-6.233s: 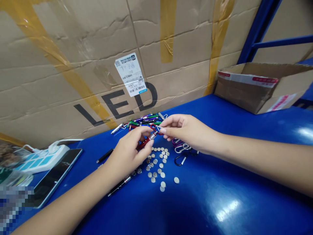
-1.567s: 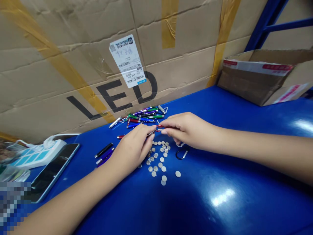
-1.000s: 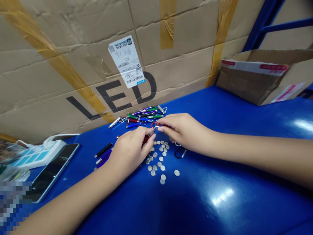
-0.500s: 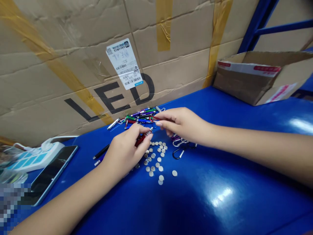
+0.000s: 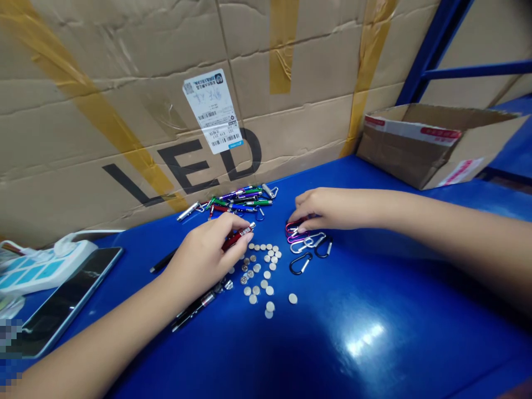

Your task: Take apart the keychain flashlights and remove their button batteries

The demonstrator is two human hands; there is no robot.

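Observation:
In my left hand (image 5: 214, 244) a slim red penlight (image 5: 238, 237) is gripped between thumb and fingers, its silver end pointing to the upper right. My right hand (image 5: 318, 209) has its thumb and fingers closed on a red carabiner (image 5: 293, 227), low over a group of carabiners. Purple, silver and black ones lie there, among them a black carabiner (image 5: 300, 264) nearest me. Many small round button cells (image 5: 270, 267) are scattered on the blue tabletop between my hands. Black penlights (image 5: 193, 311) lie partly under my left forearm.
A pile of coloured penlights (image 5: 241, 200) lies against a big cardboard box (image 5: 137, 111) at the back. An open carton (image 5: 407, 149) stands at the right. On the left are a phone (image 5: 72, 302) and a white power strip (image 5: 54, 266).
My right hand has moved right and down with the red carabiner, away from the penlight to the carabiner group. My left hand still holds the red penlight; the view has shifted slightly.

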